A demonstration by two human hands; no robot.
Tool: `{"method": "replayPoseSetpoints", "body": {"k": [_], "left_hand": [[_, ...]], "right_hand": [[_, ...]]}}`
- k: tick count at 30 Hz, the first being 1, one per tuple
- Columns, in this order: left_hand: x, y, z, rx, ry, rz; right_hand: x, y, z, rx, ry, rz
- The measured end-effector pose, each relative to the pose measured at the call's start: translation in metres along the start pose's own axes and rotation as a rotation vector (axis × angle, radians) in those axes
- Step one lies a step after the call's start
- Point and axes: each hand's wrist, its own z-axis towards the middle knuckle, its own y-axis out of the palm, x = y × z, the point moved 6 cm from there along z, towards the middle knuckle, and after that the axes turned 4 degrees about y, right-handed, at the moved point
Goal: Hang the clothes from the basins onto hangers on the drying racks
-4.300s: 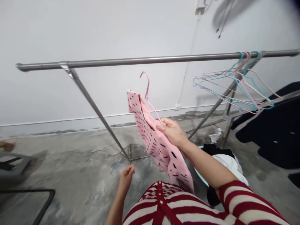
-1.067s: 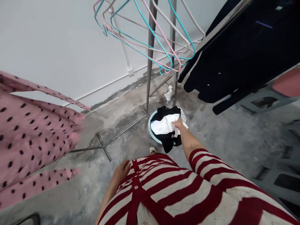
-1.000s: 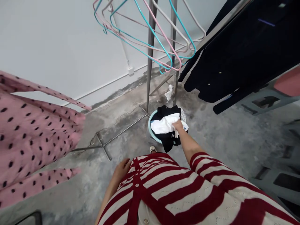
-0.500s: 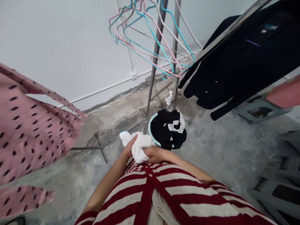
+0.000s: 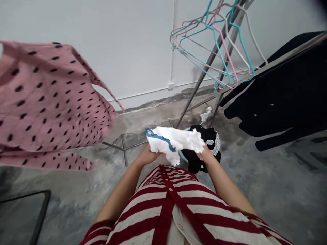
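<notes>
A white garment with frilly edges and blue trim (image 5: pixel 163 136) is stretched between my two hands in front of my waist. My left hand (image 5: pixel 149 155) is closed on its left part, below the blue trim. At the frilly right end, my right hand (image 5: pixel 206 154) grips the cloth, its fingertips partly hidden. Just beyond and below my right hand stands a light-green basin (image 5: pixel 183 157) on the floor, heaped with black clothes (image 5: pixel 192 157) and a piece of white patterned cloth (image 5: pixel 217 144).
Blue, pink and white hangers (image 5: pixel 217 44) hang from a metal rack (image 5: pixel 204 73) ahead. On the left hangs a pink spotted garment (image 5: pixel 58 98); dark clothes (image 5: pixel 278 102) hang on the right. A crumpled white piece (image 5: pixel 205 115) is near the rack's foot, and a dark frame (image 5: pixel 41 214) stands lower left.
The white garment was bunched between my hands near my belly; now it is spread out, with my hands farther apart and its blue trim showing. The view has turned left.
</notes>
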Motion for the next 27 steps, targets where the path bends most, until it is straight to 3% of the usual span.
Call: {"method": "replayPoseSetpoints", "body": {"k": [2, 5, 9, 11, 16, 21, 25, 27], "left_hand": [[0.012, 0.003, -0.004, -0.141, 0.079, 0.074], [0.023, -0.002, -0.01, -0.299, 0.102, 0.049], [0.018, -0.019, -0.015, -0.246, -0.025, -0.193], [0.014, -0.023, -0.016, -0.2, -0.046, -0.283], [0.006, -0.03, -0.012, -0.125, -0.123, -0.397], [0.011, -0.074, -0.024, 0.252, 0.137, -0.089], [0.009, -0.058, -0.042, 0.145, 0.356, 0.214], [0.003, -0.048, -0.043, 0.156, 0.401, 0.378]], "right_hand": [[-0.014, 0.024, 0.002, -0.159, -0.009, 0.205], [-0.02, 0.074, 0.0, -0.387, 0.076, 0.231], [-0.03, 0.127, -0.005, -0.521, 0.046, 0.145], [-0.038, 0.139, -0.004, -0.473, 0.004, 0.112], [-0.061, 0.139, 0.002, -0.064, -0.033, 0.223], [-0.078, 0.151, 0.0, 0.02, -0.079, 0.265], [-0.076, 0.161, 0.001, 0.04, -0.106, 0.187], [-0.078, 0.165, -0.001, 0.044, -0.129, 0.143]]}}
